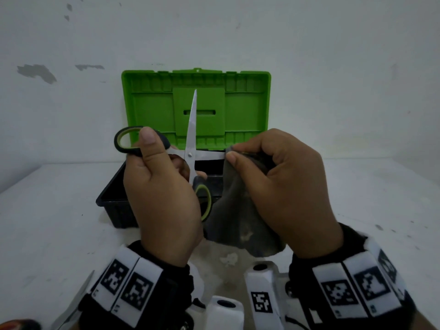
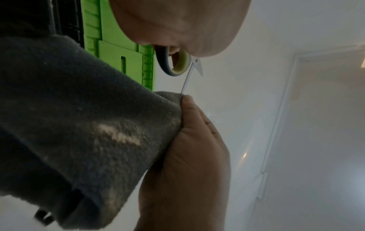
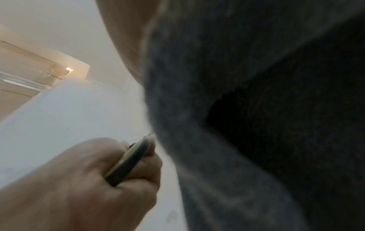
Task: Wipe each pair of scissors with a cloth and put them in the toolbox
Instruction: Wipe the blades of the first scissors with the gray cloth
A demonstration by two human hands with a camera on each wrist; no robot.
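2 hands work above the open toolbox (image 1: 112, 206), which sits on the counter (image 1: 47, 222) with its green lid (image 1: 245, 108) raised. The left hand (image 1: 162, 198) has its grip curled round the handles of the scissors (image 1: 190, 154), blades spread wide, 1 pointing up and 1 sideways. The right hand (image 1: 285, 184) pinches the grey cloth (image 1: 235, 217) over the tip of the sideways blade.

To wipe well, I judge the cloth should be pulled from pivot to tip with the fingers on the flat faces, away from the cutting edge, and the left hand kept steady so the blades do not snap shut. The upright blade likely needs the same pass before the scissors go into the box.

No brand or readable writing shows; the wrist bands (image 1: 128, 284) carry only black-and-white square code markers.
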